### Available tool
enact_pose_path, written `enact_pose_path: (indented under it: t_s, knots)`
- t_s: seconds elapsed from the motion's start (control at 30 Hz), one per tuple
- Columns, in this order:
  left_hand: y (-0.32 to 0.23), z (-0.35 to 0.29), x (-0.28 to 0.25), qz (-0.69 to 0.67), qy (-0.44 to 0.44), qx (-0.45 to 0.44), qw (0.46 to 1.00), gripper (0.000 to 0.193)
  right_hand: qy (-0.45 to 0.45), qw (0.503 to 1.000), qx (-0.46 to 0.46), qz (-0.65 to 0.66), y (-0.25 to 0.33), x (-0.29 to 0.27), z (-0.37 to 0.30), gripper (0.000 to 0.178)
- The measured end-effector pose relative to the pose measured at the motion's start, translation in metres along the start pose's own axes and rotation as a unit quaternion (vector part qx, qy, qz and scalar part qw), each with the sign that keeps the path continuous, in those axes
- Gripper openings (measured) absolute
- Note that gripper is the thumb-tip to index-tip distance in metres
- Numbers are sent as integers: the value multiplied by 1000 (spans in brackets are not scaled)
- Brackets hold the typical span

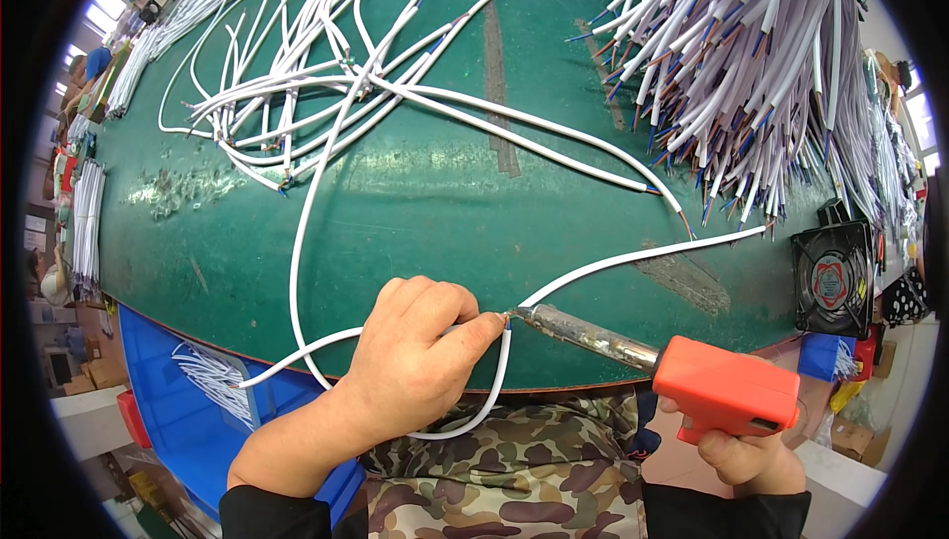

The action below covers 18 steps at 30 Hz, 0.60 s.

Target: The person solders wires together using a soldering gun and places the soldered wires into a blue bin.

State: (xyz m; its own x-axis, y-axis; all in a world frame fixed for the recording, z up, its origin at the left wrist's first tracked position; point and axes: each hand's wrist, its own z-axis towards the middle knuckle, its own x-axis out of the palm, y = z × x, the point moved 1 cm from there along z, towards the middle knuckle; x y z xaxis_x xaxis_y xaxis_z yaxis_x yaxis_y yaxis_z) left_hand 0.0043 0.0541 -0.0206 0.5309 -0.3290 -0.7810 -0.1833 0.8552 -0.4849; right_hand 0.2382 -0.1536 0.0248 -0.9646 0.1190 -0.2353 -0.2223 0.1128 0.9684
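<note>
Left hand [410,366]: your grip is pressed together, thumb and forefinger pinching the stripped end of a white cable [633,258] right at the near table [415,213] edge. That cable runs right and away across the green top; a second white cable [306,243] loops below your fist and trails up toward the far tangle.

Right hand [746,455]: fingers wrapped round the orange handle of a soldering gun [727,391], low at the table's rim. Its metal barrel [583,331] slants up-left, tip touching the wire ends at your left fingertips.

Handling, as a judgement: the cable is light and springy, its sheath smooth and likely to slip or twist; the bare copper is thin and bends easily. Take hold on the sheath just behind the strip, not on the copper, which will heat next to the tip. The barrel looks scorched; keep fingers clear of it.

Outward: loose white cables [287,104] lie tangled across the far left of the table. A thick bundle of cut cables [751,65] with blue and brown cores fans out at far right. A small black fan [832,279] stands at the right edge. A blue bin [188,411] sits below the table on your left, holding more white wire.
</note>
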Motion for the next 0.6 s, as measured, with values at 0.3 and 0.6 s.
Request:
enact_pose_path:
  t_s: [0.3,0.6]
  knots:
    - [0,1,0,1,1,-1,1000,29,-9,999,49,17,-1,4,0,52]
    - [0,1,0,0,2,1,1000,29,-50,998,10,36,-4,5,6,43]
